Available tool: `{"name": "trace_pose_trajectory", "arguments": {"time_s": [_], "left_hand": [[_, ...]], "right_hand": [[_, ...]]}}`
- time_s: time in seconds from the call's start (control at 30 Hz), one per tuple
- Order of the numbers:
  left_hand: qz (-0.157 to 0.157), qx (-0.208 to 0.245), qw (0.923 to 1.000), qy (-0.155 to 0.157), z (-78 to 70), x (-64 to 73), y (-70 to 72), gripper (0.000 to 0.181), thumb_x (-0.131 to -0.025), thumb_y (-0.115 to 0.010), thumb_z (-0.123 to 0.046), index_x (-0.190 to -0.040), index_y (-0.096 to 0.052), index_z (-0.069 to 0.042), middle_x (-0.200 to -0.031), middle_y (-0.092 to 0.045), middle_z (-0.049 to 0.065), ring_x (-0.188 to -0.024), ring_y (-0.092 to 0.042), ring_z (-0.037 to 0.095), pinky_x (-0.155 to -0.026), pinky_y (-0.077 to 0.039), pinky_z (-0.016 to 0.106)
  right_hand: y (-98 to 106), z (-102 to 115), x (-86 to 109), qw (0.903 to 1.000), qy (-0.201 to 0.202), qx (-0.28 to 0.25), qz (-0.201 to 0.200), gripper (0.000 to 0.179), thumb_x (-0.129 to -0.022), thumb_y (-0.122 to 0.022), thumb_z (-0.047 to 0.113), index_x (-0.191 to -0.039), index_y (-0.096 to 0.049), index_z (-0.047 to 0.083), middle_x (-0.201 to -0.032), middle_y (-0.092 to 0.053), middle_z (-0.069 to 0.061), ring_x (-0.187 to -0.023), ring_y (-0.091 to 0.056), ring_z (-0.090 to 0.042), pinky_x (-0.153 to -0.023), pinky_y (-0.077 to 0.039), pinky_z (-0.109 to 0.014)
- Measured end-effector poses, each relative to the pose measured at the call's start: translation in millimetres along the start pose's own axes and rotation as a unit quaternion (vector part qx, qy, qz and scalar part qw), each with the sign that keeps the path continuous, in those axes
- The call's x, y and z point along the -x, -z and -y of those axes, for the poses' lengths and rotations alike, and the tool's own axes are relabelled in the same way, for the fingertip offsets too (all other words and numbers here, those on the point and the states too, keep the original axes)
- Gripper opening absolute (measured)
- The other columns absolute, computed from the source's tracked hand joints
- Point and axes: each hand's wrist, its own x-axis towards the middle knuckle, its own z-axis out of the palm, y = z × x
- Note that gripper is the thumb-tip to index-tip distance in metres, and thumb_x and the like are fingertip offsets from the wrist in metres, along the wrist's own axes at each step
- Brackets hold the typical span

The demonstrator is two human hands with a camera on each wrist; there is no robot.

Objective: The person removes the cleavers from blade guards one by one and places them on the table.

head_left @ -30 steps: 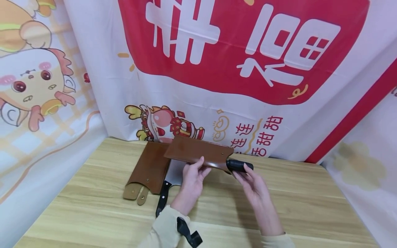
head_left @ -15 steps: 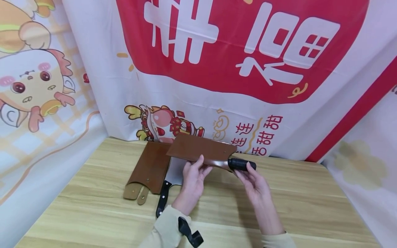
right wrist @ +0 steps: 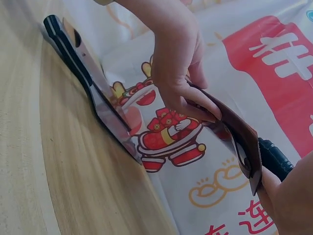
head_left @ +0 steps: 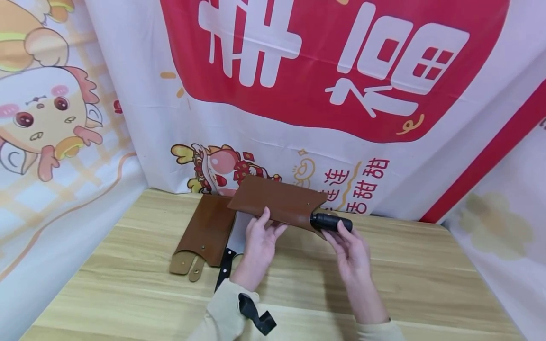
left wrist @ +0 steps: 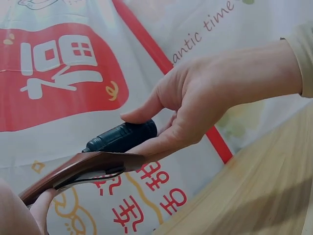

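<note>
A brown leather knife sheath [head_left: 277,199] is held up off the table in both hands. From its mouth at the right end sticks a black ridged knife handle [head_left: 332,221]; any blade is hidden inside. My left hand [head_left: 261,244] grips the lower edge of the sheath, thumb in front and fingers beneath. With thumb on top and fingers below, my right hand [head_left: 355,253] pinches the handle, fingers also against the sheath's mouth, as the left wrist view shows. Beneath the left arm lies a cleaver [right wrist: 83,81] with a black riveted handle, partly covered in the head view.
A second brown sheath [head_left: 204,232] lies on the wooden table [head_left: 409,274] left of the cleaver, its tan flap and snap strap toward me. A printed cloth [head_left: 264,113] hangs behind the table, with further cloth at both sides. A black strap [head_left: 256,315] is round my left wrist.
The held sheath has risen a little and tilted, its upper edge going up. My left hand has shifted slightly left along the lower edge. The right hand keeps its hold on the handle.
</note>
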Motion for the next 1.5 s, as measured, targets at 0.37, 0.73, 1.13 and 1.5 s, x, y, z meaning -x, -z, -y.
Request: {"name": "trace_pose_trajectory", "arguments": {"time_s": [0.37,0.73,1.13,1.5], "left_hand": [[0.014,0.026,0.9994,0.019,-12.0,-4.4,6.3,0.059,-0.111,-0.041,-0.041,-0.162,-0.025,-0.014,-0.156,-0.037,0.019,-0.144,-0.040,0.039,-0.106,-0.044,0.051],[-0.026,0.065,0.9975,0.006,-35.9,-21.8,14.8,0.051,-0.113,-0.039,-0.036,-0.159,-0.034,-0.012,-0.155,-0.038,0.015,-0.146,-0.034,0.032,-0.119,-0.030,0.052],[-0.036,0.090,0.9952,0.013,-68.4,-29.5,24.4,0.057,-0.112,-0.040,-0.039,-0.163,-0.026,-0.018,-0.166,-0.027,0.007,-0.150,-0.030,0.022,-0.121,-0.030,0.041],[0.012,0.065,0.9957,0.065,-27.5,-23.9,17.3,0.069,-0.112,-0.043,-0.029,-0.162,-0.005,-0.003,-0.168,-0.014,0.024,-0.156,-0.015,0.037,-0.125,-0.018,0.047]], "right_hand": [[0,2,-0.7,0.9994,0.018,0.029,-0.010,0.050,-0.103,-0.053,-0.007,-0.150,-0.037,-0.007,-0.101,-0.074,-0.013,-0.096,-0.075,-0.023,-0.097,-0.053,-0.041],[11,18,-4.6,0.9999,-0.001,-0.014,0.004,0.036,-0.102,-0.057,-0.005,-0.137,-0.049,-0.002,-0.099,-0.076,-0.018,-0.094,-0.076,-0.027,-0.098,-0.051,-0.044],[31,43,-12.4,0.9919,0.009,-0.082,0.096,0.020,-0.103,-0.053,-0.006,-0.108,-0.073,-0.004,-0.106,-0.075,-0.025,-0.099,-0.075,-0.034,-0.087,-0.059,-0.045],[34,39,-16.0,0.9949,-0.024,-0.089,0.041,0.020,-0.102,-0.055,-0.005,-0.120,-0.061,0.000,-0.106,-0.074,-0.024,-0.099,-0.074,-0.033,-0.105,-0.044,-0.046]]}}
